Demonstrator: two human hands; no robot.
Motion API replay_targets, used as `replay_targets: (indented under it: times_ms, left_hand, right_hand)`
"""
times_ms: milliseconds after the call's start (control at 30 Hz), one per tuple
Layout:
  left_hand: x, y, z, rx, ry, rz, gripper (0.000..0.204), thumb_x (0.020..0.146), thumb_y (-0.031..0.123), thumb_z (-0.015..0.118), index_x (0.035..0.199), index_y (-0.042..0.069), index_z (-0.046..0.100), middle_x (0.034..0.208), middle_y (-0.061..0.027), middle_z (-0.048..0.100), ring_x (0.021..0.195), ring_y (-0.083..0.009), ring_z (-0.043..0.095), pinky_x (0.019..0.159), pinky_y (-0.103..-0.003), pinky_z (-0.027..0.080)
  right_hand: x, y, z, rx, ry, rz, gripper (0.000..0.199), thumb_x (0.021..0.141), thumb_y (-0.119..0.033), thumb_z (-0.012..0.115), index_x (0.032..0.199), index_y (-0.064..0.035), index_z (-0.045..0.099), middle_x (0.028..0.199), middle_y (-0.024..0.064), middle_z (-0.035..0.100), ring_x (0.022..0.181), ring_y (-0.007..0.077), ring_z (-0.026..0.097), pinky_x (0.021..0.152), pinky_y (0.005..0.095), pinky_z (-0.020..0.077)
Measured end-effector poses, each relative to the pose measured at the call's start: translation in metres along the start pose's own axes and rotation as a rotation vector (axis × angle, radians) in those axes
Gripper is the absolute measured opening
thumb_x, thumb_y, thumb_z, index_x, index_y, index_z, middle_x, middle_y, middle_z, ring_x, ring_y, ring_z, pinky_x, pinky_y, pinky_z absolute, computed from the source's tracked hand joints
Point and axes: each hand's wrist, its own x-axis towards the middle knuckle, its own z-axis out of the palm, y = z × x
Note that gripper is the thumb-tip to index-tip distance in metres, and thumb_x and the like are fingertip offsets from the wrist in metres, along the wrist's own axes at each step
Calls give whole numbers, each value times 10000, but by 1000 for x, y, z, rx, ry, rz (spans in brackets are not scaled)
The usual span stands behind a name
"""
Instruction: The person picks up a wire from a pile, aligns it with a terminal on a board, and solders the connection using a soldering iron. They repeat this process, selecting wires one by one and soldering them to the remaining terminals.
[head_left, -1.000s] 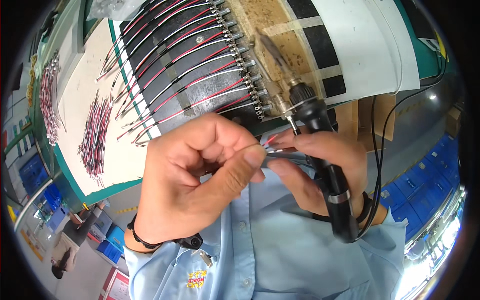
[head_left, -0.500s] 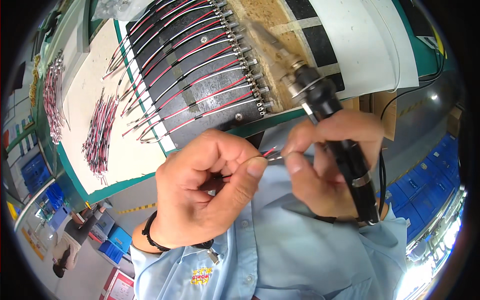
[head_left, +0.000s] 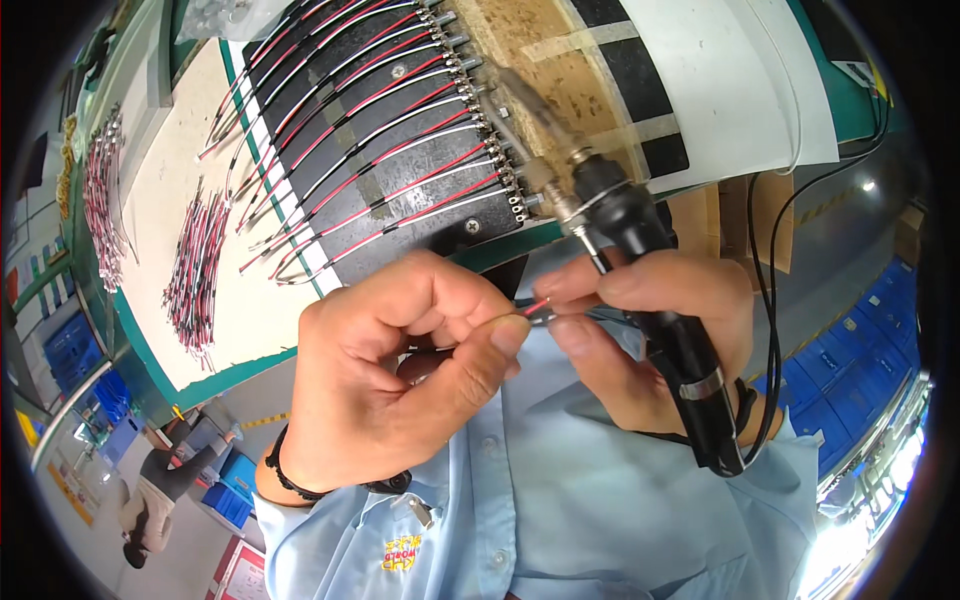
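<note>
My left hand (head_left: 400,370) is closed, its thumb and forefinger pinching a thin wire (head_left: 538,306) whose red end pokes out past the fingertips. My right hand (head_left: 650,340) wraps round a black soldering iron (head_left: 625,220) with a metal tube along its side. The iron's tip points up and left over the board and is blurred. The right thumb and forefinger stand slightly apart beside the wire end. Beyond my hands, several red, white and black wires (head_left: 385,160) lie across a black fixture board (head_left: 430,225), reaching a row of small metal connectors (head_left: 505,165) on its right edge.
Two bundles of similar wires, one nearer (head_left: 197,270) and one farther left (head_left: 105,200), lie on the bench. A plastic bag (head_left: 235,15) sits at the back. A white sheet (head_left: 730,90) covers the right side. Black cables (head_left: 772,260) hang beside my right hand. Blue bins (head_left: 850,350) stand right.
My right thumb and forefinger have parted slightly and moved left, closer to the wire end. The soldering iron has shifted a little left and down. My left hand keeps its pinch, slightly farther left.
</note>
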Motion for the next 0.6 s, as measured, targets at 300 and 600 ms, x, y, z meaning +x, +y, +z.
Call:
replay_targets:
  times_ms: [300, 600]
  left_hand:
    - [2, 3, -6, 154, -22, -18, 76, 852, -35, 676, 881, -61, 611, 757, -74, 647, 651, -103, 625, 589, -208, 490]
    - [42, 21, -16, 191, -8, -328, 80, 891, 54, 664, 908, -12, 620, 729, -74, 668, 596, -91, 603, 513, -187, 441]
  right_hand:
    - [4, 12, 10, -15, 124, -82, 418, 820, 76, 646, 1159, -17, 419, 899, 207, 652, 689, 189, 648, 636, 291, 534]
    - [-18, 16, -19, -329, 265, -135, 687, 890, -358, 655, 1332, 44, 316, 876, 237, 657, 743, 291, 671, 710, 375, 552]
